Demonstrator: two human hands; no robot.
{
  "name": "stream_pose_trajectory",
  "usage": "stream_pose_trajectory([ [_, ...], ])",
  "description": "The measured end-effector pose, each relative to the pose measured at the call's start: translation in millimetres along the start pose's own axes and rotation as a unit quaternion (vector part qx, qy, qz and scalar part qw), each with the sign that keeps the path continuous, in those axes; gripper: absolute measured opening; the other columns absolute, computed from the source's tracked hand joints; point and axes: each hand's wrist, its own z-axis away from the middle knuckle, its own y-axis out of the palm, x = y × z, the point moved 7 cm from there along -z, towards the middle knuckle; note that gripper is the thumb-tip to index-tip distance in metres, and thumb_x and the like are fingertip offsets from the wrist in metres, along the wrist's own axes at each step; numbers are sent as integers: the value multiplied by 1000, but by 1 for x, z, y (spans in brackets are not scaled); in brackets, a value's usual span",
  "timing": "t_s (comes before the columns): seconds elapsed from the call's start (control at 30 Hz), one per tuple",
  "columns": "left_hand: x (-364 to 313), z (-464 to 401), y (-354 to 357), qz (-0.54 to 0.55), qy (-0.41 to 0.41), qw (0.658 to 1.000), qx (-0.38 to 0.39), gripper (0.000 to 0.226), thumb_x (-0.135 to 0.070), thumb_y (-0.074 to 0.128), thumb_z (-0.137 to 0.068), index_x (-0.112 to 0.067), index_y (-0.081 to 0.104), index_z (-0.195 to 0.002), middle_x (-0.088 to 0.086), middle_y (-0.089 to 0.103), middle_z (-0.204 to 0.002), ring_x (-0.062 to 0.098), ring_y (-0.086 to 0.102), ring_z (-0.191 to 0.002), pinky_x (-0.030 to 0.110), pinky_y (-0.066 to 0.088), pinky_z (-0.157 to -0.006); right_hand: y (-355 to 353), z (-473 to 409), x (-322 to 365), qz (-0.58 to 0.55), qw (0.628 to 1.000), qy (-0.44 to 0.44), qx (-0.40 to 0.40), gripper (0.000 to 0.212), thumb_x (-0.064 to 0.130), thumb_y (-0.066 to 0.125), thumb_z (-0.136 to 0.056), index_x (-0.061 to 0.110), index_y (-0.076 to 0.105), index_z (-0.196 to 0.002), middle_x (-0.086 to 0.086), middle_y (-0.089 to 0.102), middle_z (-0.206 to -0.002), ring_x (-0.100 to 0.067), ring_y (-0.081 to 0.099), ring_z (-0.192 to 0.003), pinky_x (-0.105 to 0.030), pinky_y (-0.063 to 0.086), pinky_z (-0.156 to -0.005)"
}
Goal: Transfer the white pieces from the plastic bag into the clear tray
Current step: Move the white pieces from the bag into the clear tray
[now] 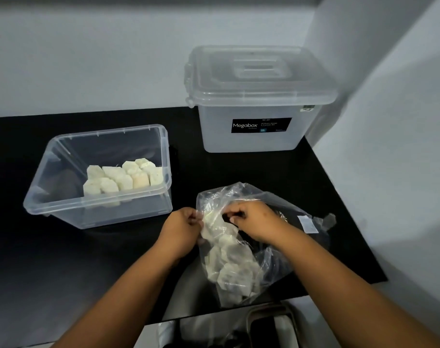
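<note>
- Left hand [182, 228]: fingers curled, pinching the left lip of the plastic bag [241, 244] at its mouth, holding the film taut.
- Right hand [254, 219]: fingers bent down into the bag's opening, tips buried among film and pieces; whether closed round a piece or only pulling the plastic, cannot tell.
- White pieces in the bag [229, 267]: heaped in the nearer half, running in a line from just under both hands back toward the body; long axis of the heap roughly front to back.
- Top of that heap touching or just beside the right fingertips, so nearer the right hand; left hand busy with the lip.
- Bag lying crumpled on the black counter [239, 169], mouth turned away from the body and slightly leftward.
- Clear tray [51, 194]: open, left of and beyond the hands, near the left hand and well apart from the right; a cluster of white pieces in the tray [123, 178] packed against its right wall.
- Likely next: lift a piece out and carry it leftward across the left hand to the tray.
- Lidded Megabox container [254, 101] standing behind the bag, against the wall.
</note>
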Motion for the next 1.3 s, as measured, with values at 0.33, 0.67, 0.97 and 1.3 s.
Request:
stream_pose_trajectory([
  [0.33, -8, 2, 11, 78, 34, 995, 44, 20, 5, 66, -84, -15, 67, -81, 1, 69, -76, 11, 64, -66, 21, 54, -56, 10, -5, 0, 2, 994, 99, 53, 30, 37, 69, -64, 35, 65, -94, -1, 72, -87, -21, 72, -77, -49, 61, -71],
  [0.67, 2, -10, 4, 97, 10, 995, 30, 2, 0, 62, -89, -2, 62, -87, 14, 67, -71, 15, 66, -58, 27, 57, -57, -12, 16, -22, -47, 987, 153, 23, 35, 34, 76, -80, 27, 66, -113, 4, 64, -110, -16, 63, -99, -33, 54, -88],
  [0.97, -8, -10, -4, -5, 51, 998, -39, 4, -7, 62, -90, -8, 58, -90, 13, 65, -82, 21, 67, -66, 32, 58, -60, -40, 46, -49, 50, 978, 193, -59, 17, 38, 68, -87, 25, 62, -95, 7, 58, -85, -14, 60, -79, -23, 39, -59],
  [1.3, -109, 71, 34, -257, 444, 853, -98, 13, -29, 59, -92, -22, 64, -101, -9, 53, -97, 4, 45, -91, 15, 34, -76, -51, 63, -40, 121, 976, 134, -125, 21, 22, 53, -95, 11, 70, -94, -8, 69, -92, -27, 65, -89, -31, 49, -73],
])
